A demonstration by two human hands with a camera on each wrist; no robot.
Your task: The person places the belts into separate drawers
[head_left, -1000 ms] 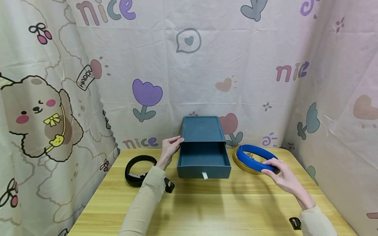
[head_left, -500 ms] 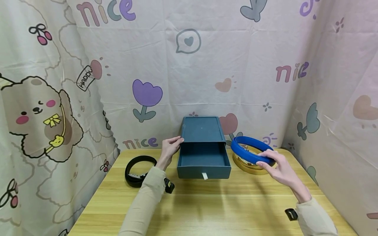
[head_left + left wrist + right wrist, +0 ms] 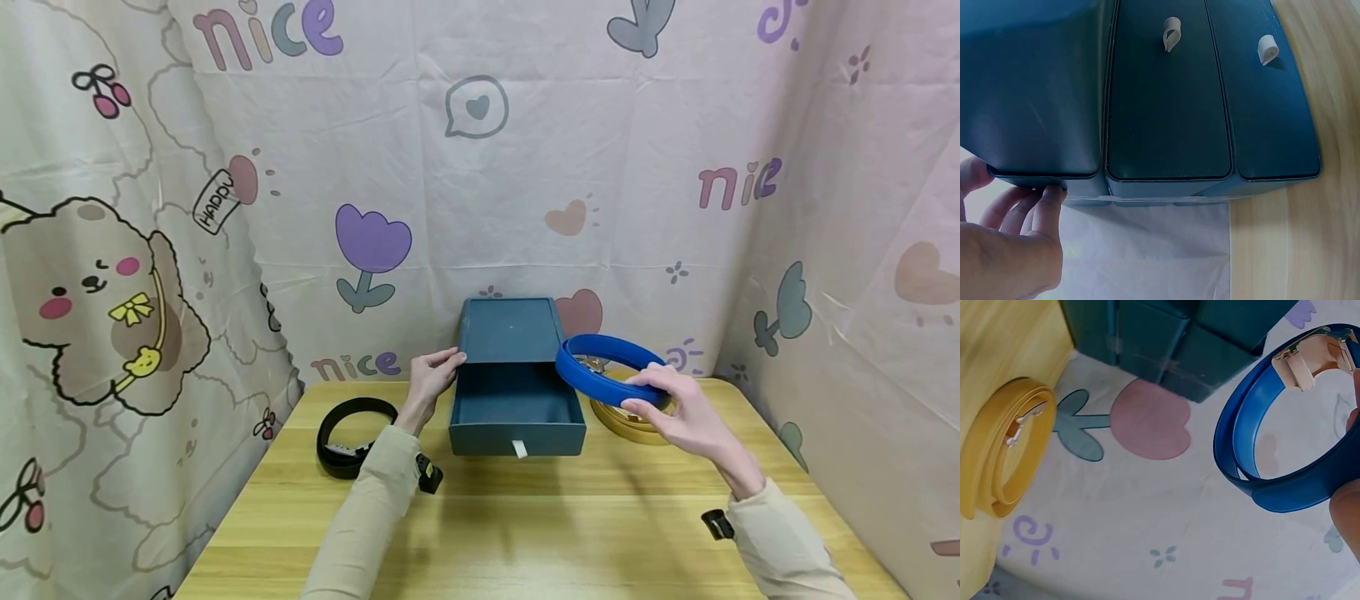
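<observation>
Right of the teal drawer box (image 3: 513, 330), the right hand (image 3: 688, 418) pinches a coiled blue belt (image 3: 597, 387) aloft, its oval's long axis sloping down rightward, free end towards the box. The left hand (image 3: 430, 385) grips the box's upper left edge. A coiled yellow belt (image 3: 980, 447) lies right of it.

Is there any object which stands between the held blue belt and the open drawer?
Nothing visible stands between the coiled blue belt and the open drawer; only the drawer's own right side may need clearing. The yellow belt lies lower, on the table.
</observation>
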